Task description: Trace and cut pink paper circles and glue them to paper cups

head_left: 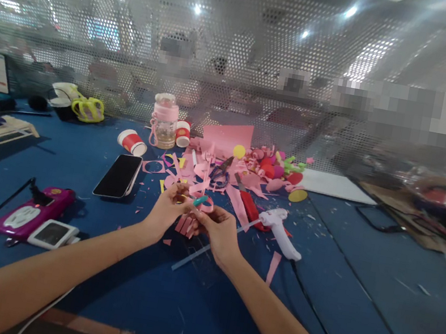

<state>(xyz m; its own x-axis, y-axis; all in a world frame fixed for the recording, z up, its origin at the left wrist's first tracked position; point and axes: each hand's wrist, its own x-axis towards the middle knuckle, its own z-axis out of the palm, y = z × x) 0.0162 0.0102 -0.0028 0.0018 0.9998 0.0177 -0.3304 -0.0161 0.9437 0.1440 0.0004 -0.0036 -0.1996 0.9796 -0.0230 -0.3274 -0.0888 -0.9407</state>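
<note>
Pinching a small curled pink paper piece [207, 206] in the head view, with the fingertips of the left hand [169, 209] and the right hand [218, 230] both closed on it, above the blue tabletop [131, 295]. Showing a teal piece [200, 201] right at the fingertips; cannot tell which fingers bear on it. Can see pink folded strips [185, 225] just under the grip; cannot tell if touching the hands. Running beneath the right hand, from lower left of the grip up to a white glue gun [283, 234] on its right: a translucent glue stick [189, 258]. Nearer on that side, a red-handled tool [255, 212]. Directly beyond the grip, dark scissors [220, 173] among pink scraps, then an upright pink sheet [230, 137]. Left of the grip, a dark-screened phone [118, 176], lying flat; farther left and nearer the body, a purple device [37, 215] beside a white gadget [53, 234]. Beyond the grip and leftward, a tipped red paper cup [132, 142] near a pink-lidded bottle [164, 124], standing upright. Farthest beyond, a perforated screen [236, 42].
</note>
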